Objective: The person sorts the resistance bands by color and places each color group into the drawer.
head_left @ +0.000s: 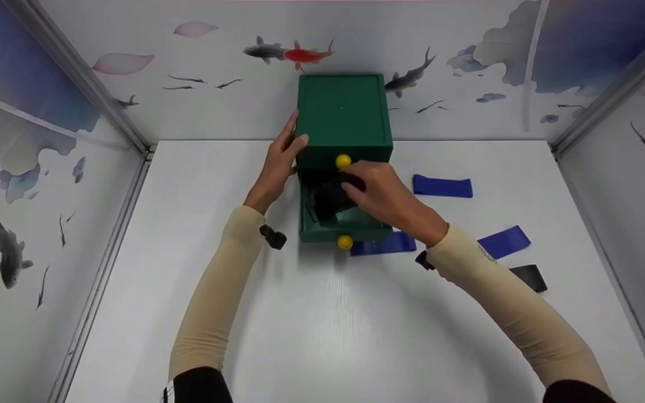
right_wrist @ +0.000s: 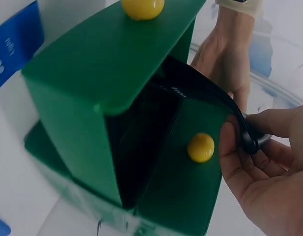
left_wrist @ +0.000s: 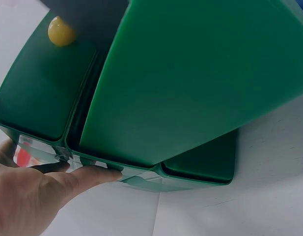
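Observation:
A green drawer cabinet [head_left: 342, 109] with yellow knobs stands against the back wall, its middle drawer [head_left: 317, 230] pulled out. My right hand [head_left: 387, 193] pinches one end of a black elastic band [right_wrist: 200, 88] above that drawer. The band's other end hangs down into the drawer, its tip hidden behind the drawer front [right_wrist: 102, 64] in the right wrist view. My left hand [head_left: 275, 162] rests along the cabinet's left side with fingers extended. In the left wrist view, the left thumb [left_wrist: 95, 177] lies along the cabinet's side edge.
To the cabinet's right lie two blue bands, one farther back [head_left: 443, 186] and one nearer [head_left: 504, 242]. Another blue band [head_left: 384, 244] lies partly under the open drawer. A black band [head_left: 529, 277] is partly covered by the right sleeve. Walls enclose the white table [head_left: 311, 324].

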A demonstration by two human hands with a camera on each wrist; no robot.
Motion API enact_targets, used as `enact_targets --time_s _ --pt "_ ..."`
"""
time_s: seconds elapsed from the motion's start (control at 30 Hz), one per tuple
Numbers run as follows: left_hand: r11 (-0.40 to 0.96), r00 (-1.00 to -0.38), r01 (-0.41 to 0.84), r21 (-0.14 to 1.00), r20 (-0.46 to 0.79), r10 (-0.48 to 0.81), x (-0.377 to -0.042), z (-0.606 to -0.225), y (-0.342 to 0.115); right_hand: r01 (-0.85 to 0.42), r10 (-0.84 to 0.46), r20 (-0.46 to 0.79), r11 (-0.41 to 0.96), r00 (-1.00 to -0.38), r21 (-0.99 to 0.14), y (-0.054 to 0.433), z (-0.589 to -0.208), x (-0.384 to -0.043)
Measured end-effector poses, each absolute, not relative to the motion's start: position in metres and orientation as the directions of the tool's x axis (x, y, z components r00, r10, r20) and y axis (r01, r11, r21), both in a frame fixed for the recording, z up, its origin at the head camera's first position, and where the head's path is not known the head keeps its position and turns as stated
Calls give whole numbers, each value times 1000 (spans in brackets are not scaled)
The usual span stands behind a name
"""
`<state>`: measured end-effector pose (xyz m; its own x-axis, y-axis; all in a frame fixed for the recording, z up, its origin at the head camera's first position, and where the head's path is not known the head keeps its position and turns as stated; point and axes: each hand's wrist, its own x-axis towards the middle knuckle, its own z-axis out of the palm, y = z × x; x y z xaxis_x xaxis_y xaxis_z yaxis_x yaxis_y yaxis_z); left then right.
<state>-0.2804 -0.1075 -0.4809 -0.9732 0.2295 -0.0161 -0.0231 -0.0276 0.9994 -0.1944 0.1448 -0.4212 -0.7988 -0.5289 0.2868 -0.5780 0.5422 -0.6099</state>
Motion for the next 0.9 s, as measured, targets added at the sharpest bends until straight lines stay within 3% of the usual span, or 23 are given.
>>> enact_targets --time_s 0.2,0.57,0.9 --pt "-29 -974 -26 999 -18 227 -280 -481 -108 -542 -508 268 530 -819 -652 133 -435 -198" --pt "-29 -972 6 1000 13 236 -279 -483 -110 -304 -288 145 644 -947 -703 152 -474 -204" --pt "-26 -972 6 1000 12 237 -280 -484 -109 -186 -238 13 724 -971 -664 154 -477 -200"
